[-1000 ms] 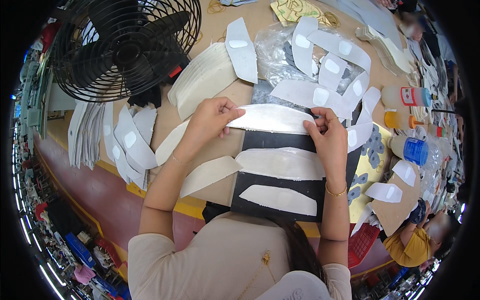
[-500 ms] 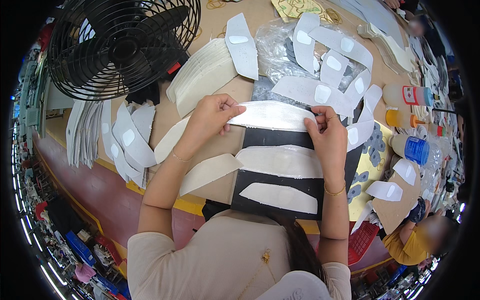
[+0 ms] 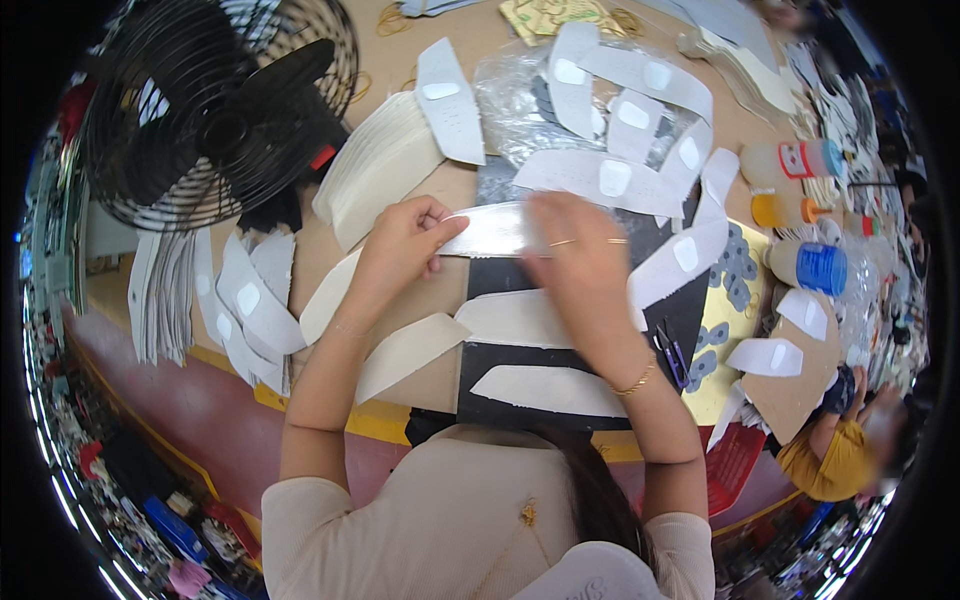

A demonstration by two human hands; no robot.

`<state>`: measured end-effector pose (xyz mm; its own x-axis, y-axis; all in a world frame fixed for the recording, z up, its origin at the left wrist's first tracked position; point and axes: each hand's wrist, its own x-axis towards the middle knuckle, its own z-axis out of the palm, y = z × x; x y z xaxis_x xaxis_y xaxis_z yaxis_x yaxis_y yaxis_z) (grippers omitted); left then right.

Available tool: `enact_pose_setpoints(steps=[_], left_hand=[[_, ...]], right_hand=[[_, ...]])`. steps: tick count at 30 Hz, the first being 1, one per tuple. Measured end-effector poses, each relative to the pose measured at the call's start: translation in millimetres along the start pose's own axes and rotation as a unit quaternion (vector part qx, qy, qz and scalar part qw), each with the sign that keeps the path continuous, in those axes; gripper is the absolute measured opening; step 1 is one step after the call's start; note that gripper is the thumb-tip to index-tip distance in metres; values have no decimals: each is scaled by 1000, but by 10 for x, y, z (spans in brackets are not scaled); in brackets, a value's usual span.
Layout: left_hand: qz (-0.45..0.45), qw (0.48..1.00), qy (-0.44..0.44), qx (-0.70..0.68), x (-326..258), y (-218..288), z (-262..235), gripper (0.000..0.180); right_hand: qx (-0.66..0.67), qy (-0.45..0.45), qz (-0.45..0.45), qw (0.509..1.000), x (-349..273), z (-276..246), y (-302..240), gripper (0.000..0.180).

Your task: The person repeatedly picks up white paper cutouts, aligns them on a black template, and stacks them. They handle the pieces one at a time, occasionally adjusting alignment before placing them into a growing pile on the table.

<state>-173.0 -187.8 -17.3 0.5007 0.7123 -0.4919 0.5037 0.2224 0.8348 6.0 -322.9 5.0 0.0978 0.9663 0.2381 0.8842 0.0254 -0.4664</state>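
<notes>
Left hand [image 3: 402,240]: the grip is closing thumb against forefinger, pinching the left end of a silver-white strip [image 3: 488,230]. Right hand [image 3: 582,245]: it is lying across the strip's right end and showing blurred; the gap between its fingers is not showing, so whether it is gripping or only pressing I am not telling. The strip is spanning the space between both hands, over the far left part of a black mat [image 3: 500,275]; contact beneath it is remaining unclear. Step in hand, as judged: handling and probably smoothing this one strip, the left hand anchoring. Next move, as judged, is calling for a steady left pinch, light even pressure from the right, and a flat, uncreased strip. Nearer the tabletop's [image 3: 425,35] front edge, a wide pale piece [image 3: 510,318] and a narrower pale piece [image 3: 540,388] are lying on the mat, apart from each other. A cream piece [image 3: 405,358] is resting left of the mat, its tip meeting the wide one. Small snips [image 3: 678,362] are lying by the mat's right edge. Further out, a cream stack [image 3: 370,165] is sitting beyond the left hand, and a black fan [image 3: 222,130] is standing toward the tabletop's far left corner.
</notes>
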Motion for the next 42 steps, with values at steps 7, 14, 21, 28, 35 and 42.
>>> enact_pose_setpoints(steps=[7, 14, 21, 28, 35, 42], left_hand=[[3, 1000, -4, -1, 71, -63, 1, 26], [-1, 999, 1, 34, 42, -11, 11, 25], [260, 927, 114, 247, -291, 160, 72, 20], [485, 770, 148, 388, -999, 696, 138, 17], [133, 986, -25, 96, -1620, 523, 270, 17], [158, 960, -13, 231, -1444, -265, 702, 22]], right_hand=[[-54, -108, -69, 990, -89, 306, -37, 66], [-141, -133, -5, 981, -381, -122, 308, 64], [-211, -61, 77, 973, -435, -590, 161, 65], [108, -45, 73, 990, -189, -634, 311, 41], [271, -94, 200, 937, -1094, -1226, -16, 19], [27, -76, 232, 969, -1756, -756, -104, 32]])
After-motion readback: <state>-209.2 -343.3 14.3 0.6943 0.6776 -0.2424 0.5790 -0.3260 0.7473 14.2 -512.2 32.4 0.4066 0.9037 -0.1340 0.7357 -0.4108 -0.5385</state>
